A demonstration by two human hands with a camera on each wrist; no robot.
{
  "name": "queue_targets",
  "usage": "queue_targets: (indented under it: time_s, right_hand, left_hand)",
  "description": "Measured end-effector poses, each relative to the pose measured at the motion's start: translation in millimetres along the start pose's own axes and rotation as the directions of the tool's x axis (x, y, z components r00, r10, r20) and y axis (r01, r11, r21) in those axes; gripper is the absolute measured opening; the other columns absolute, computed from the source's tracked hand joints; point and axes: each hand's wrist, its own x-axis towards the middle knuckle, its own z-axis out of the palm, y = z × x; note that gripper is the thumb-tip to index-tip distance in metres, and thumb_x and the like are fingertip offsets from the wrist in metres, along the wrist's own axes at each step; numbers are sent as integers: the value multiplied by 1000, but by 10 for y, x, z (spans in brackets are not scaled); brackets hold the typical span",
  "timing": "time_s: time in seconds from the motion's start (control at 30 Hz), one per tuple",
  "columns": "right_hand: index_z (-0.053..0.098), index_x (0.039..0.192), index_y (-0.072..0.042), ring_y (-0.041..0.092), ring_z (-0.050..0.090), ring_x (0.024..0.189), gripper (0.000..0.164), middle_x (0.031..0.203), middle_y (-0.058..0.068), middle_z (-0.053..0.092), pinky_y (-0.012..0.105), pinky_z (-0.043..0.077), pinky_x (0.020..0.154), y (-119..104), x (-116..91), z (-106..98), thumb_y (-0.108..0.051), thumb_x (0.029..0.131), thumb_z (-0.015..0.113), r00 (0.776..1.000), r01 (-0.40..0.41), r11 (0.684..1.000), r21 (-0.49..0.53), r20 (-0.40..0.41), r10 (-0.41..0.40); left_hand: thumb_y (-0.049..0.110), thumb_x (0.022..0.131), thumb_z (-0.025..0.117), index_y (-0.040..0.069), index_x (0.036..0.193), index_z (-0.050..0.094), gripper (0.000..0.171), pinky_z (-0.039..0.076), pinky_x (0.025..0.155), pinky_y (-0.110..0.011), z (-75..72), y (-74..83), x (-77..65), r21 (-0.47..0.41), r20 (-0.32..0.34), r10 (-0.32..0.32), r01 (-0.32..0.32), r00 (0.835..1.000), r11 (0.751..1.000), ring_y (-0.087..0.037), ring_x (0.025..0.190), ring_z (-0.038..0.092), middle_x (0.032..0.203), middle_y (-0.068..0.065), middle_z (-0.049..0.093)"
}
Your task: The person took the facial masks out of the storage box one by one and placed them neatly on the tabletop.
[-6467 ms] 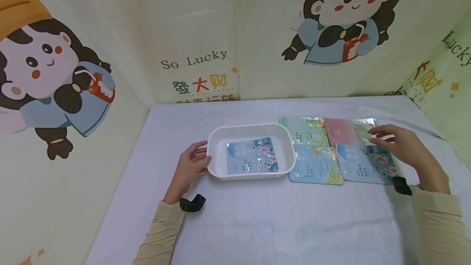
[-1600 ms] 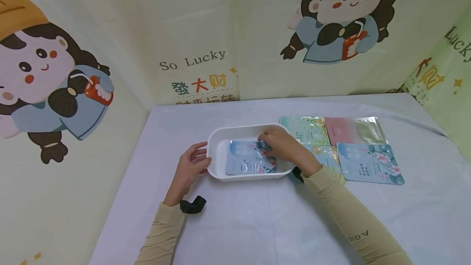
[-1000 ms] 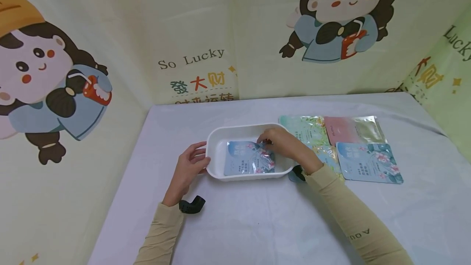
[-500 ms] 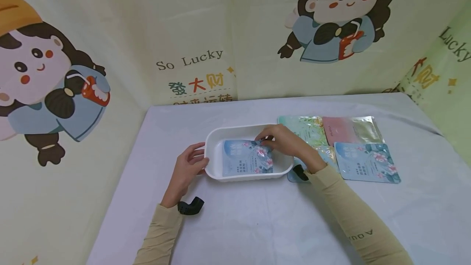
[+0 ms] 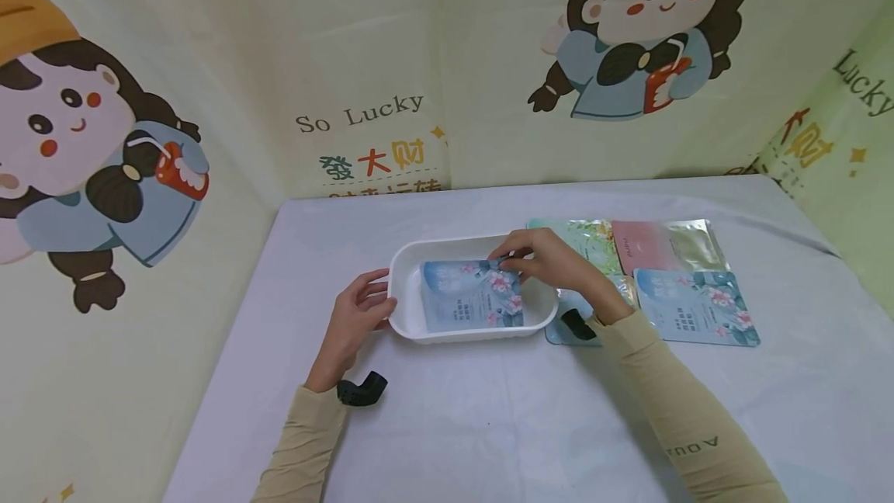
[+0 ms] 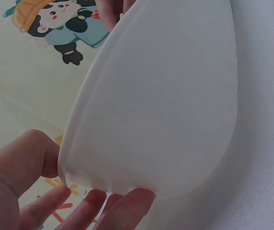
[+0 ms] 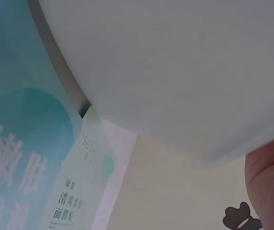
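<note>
My left hand (image 5: 352, 324) grips the left end of a white plastic tray (image 5: 405, 278), thumb at the rim and fingers against the end wall in the left wrist view. Inside the tray is a blue face mask packet (image 5: 457, 297) printed with pink flowers. My right hand (image 5: 548, 258) pinches that packet by its upper right corner, and its right side looks raised. In the right wrist view the tray's outer wall (image 7: 175, 72) covers the packet, and only part of the hand (image 7: 273, 177) shows at the right edge.
Right of the tray lie a green packet (image 5: 597, 239), a pink and silver packet (image 5: 646, 247), a blue flowered packet (image 5: 698, 305) and a light blue packet (image 5: 562, 332) partly under my right wrist. A white cloth covers the table (image 5: 447, 418); a printed curtain (image 5: 489, 60) hangs behind.
My right hand has come from the packets at the right to the tray and taken hold of the packet's corner. Lately it has risen slightly, lifting that corner. My left hand stays at the tray.
</note>
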Motion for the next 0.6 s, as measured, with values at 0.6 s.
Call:
queue_targets:
  time_s: [0.6]
  right_hand:
    - [74, 113, -7, 21, 67, 85, 26, 102, 7, 71, 28, 60, 64, -136, -145, -218, -1, 89, 70, 996, 42, 997, -57, -78, -46]
  left_hand:
    - [13, 91, 70, 17, 138, 53, 51, 61, 73, -34, -8, 1, -12, -4, 2, -2, 2, 1000, 1000, -32, 115, 63, 133, -14, 60]
